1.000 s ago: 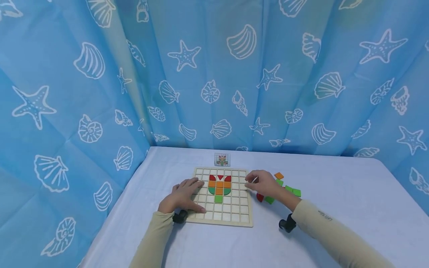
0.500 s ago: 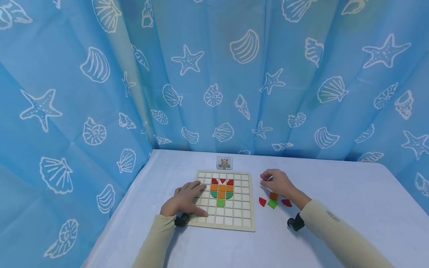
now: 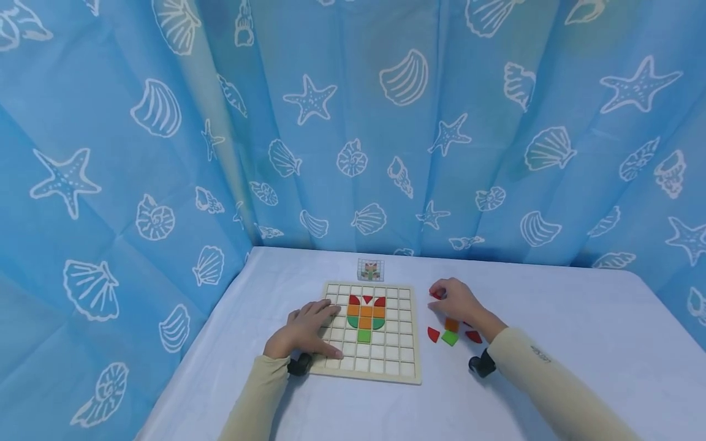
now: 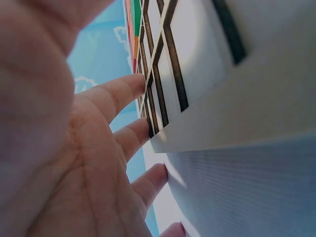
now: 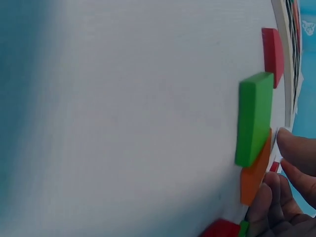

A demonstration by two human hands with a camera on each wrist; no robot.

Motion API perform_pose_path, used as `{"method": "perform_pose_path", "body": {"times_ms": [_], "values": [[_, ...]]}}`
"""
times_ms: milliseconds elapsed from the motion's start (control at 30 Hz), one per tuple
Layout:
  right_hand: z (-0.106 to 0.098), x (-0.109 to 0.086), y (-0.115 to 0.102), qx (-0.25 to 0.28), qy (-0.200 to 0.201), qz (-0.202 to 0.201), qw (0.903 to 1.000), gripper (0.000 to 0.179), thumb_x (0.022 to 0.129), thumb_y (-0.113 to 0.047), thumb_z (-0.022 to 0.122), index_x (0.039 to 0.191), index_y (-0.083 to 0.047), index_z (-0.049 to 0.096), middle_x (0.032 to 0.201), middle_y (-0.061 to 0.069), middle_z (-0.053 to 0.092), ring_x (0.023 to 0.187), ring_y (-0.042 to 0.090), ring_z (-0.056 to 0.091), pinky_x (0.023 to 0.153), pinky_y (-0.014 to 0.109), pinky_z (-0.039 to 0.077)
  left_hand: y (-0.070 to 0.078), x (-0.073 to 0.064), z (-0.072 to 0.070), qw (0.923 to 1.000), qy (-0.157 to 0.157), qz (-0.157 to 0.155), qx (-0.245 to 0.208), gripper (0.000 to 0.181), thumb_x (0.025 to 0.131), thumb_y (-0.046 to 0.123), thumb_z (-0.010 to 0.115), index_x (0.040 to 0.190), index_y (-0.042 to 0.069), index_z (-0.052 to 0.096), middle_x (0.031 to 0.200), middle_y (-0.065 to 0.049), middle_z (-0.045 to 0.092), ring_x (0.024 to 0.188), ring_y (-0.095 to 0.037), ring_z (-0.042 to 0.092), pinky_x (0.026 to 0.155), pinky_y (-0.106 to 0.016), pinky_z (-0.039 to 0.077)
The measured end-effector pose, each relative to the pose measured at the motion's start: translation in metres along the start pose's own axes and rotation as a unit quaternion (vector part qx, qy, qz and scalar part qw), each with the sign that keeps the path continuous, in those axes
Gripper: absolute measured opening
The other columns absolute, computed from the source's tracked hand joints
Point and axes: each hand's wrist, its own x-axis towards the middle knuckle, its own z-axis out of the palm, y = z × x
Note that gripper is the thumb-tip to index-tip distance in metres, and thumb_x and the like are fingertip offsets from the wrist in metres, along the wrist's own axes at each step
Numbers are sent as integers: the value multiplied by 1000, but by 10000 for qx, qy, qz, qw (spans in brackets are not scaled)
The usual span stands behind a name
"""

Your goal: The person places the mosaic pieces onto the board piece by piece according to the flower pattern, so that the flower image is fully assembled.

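My left hand (image 3: 306,331) rests with spread fingers on the left edge of a pale wooden grid board (image 3: 386,373). In the left wrist view, its fingertips touch the board rim and the cloth beside it. On the board, red, orange and green tiles make a tulip-like figure, with a green square (image 3: 364,335) as its lowest tile. Right of the board, my right hand (image 3: 458,304) pinches a small red tile (image 3: 437,294) between thumb and fingers, low over the table. Its exact shape is mostly hidden by the fingers.
Near the right hand lie a red quarter-round tile (image 3: 433,334), an orange square (image 3: 451,324), a green square (image 3: 450,337) and another red tile (image 3: 473,336). A small pattern card (image 3: 371,269) lies behind the board. A blue shell-print curtain (image 3: 353,122) hangs behind the white-clothed table.
My right hand has moved right, from the board's edge to beside it, and now holds a red tile. Fewer green loose tiles show than before. The left hand stays on the board.
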Motion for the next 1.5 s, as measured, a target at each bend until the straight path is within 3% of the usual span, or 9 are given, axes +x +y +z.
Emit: {"method": "perform_pose_path", "body": {"times_ms": [200, 500, 800, 1000, 1300, 1400, 1500], "values": [[0, 1, -2, -70, 14, 14, 10000, 34, 86, -19, 77, 116, -6, 66, 108, 12, 59, 96, 24, 55, 81, 34, 57, -3, 6, 1, 10000, -43, 27, 75, 103, 68, 61, 83, 152, 24, 37, 161, -7, 28, 148, -33, 22, 114, -65, 20], [2, 2, -4, -258, 117, 84, 9996, 54, 85, -22, 78, 131, -5, 54, 115, 18, 55, 100, 27, 54, 79, 34, 58, 1, 0, -2, 9998, -133, -70, 101, 103, 67, 62, 83, 152, 25, 37, 161, -6, 28, 148, -33, 23, 113, -64, 22], [-2, 5, -10, 29, 60, 408, 9991, 39, 85, -17, 78, 118, -4, 62, 116, 18, 61, 98, 28, 58, 79, 35, 59, 1, 2, -5, 9999, -70, -48, 124, 103, 68, 62, 82, 153, 25, 36, 162, -6, 28, 148, -34, 22, 114, -64, 21], [5, 1, -8, -162, 14, 192, 9997, 38, 86, -18, 77, 117, -2, 63, 113, 17, 63, 93, 26, 58, 78, 35, 59, -2, 1, 1, 9998, -149, -101, 80, 103, 68, 59, 83, 152, 23, 36, 162, -7, 27, 148, -34, 22, 114, -64, 20], [9, -2, -12, -1249, -84, -317, 9916, 29, 89, -17, 72, 111, -1, 65, 98, 13, 63, 85, 23, 57, 77, 36, 58, -3, -3, 5, 9999, -111, -17, -10, 103, 66, 61, 84, 151, 24, 38, 161, -8, 28, 148, -34, 23, 113, -66, 20], [7, -3, -13, -1165, -108, -271, 9928, 27, 89, -17, 73, 112, -4, 67, 99, 12, 63, 88, 23, 56, 77, 35, 57, -1, -3, 1, 9999, -120, 6, -4, 103, 66, 62, 83, 151, 23, 38, 161, -9, 28, 147, -34, 23, 112, -67, 20], [1, -4, -14, -738, -137, -119, 9971, 27, 89, -18, 74, 112, -6, 69, 104, 12, 64, 91, 24, 56, 75, 33, 57, -2, -1, -2, 9999, -149, -10, 48, 103, 68, 62, 83, 152, 23, 37, 161, -8, 27, 148, -34, 22, 113, -66, 20]]}}
